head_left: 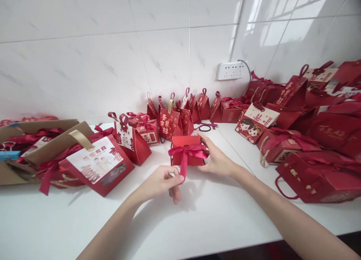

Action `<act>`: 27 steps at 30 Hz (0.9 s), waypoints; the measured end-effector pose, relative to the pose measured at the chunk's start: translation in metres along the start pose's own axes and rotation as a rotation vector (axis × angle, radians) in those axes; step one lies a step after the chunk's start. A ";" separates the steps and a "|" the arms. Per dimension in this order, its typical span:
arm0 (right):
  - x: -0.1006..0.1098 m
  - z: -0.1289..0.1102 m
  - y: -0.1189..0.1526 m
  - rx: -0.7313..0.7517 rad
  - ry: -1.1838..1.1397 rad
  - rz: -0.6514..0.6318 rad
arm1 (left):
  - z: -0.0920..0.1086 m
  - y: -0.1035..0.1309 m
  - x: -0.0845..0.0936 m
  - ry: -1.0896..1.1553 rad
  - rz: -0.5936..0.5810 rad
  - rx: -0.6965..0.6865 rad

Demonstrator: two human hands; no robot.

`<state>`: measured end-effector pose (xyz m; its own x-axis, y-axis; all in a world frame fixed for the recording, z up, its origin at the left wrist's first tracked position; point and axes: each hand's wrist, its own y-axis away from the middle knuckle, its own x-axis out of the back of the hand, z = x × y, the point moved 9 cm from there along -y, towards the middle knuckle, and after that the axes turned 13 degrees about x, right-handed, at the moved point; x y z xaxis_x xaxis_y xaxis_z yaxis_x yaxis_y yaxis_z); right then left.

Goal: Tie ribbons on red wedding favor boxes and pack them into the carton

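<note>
The left hand (162, 182) pinches a tail of the bowed ribbon (184, 165) between thumb and fingers; the right hand (216, 159) is clamped on the right side of the red box (184, 141), at the middle of the desk (158, 226); other boxes (169, 123) stand behind it, near the tiled wall (163, 61).

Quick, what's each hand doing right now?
Left hand: closed, pinching the ribbon's tail.
Right hand: holding the red box by its right side.
</note>
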<state>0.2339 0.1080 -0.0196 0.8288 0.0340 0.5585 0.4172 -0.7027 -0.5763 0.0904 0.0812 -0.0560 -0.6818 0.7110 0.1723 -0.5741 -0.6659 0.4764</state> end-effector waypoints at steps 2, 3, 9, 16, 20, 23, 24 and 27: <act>-0.001 -0.002 -0.001 0.011 -0.001 -0.010 | -0.010 -0.004 -0.011 -0.058 -0.075 0.076; -0.001 -0.003 -0.001 0.017 -0.004 -0.011 | -0.014 -0.005 -0.013 -0.101 -0.103 0.107; -0.001 -0.003 0.000 0.026 0.008 -0.048 | -0.040 0.019 0.026 -0.379 -0.187 0.366; -0.011 -0.015 -0.002 0.045 -0.049 -0.096 | 0.030 0.034 0.101 0.030 0.631 -0.428; -0.022 -0.022 -0.001 0.059 -0.088 -0.152 | 0.031 0.012 0.057 -0.049 0.555 -0.424; -0.021 -0.020 0.002 -0.038 -0.299 -0.218 | 0.027 0.010 0.051 -0.018 0.585 -0.372; -0.019 -0.020 0.002 -0.080 -0.405 -0.227 | 0.026 0.010 0.051 -0.001 0.584 -0.365; -0.004 -0.015 0.001 -0.197 -0.500 -0.192 | 0.027 0.011 0.050 0.036 0.570 -0.370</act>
<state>0.2252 0.0960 -0.0137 0.8404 0.4729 0.2646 0.5404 -0.7682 -0.3434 0.0620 0.1159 -0.0187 -0.9348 0.2222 0.2772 -0.2335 -0.9723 -0.0079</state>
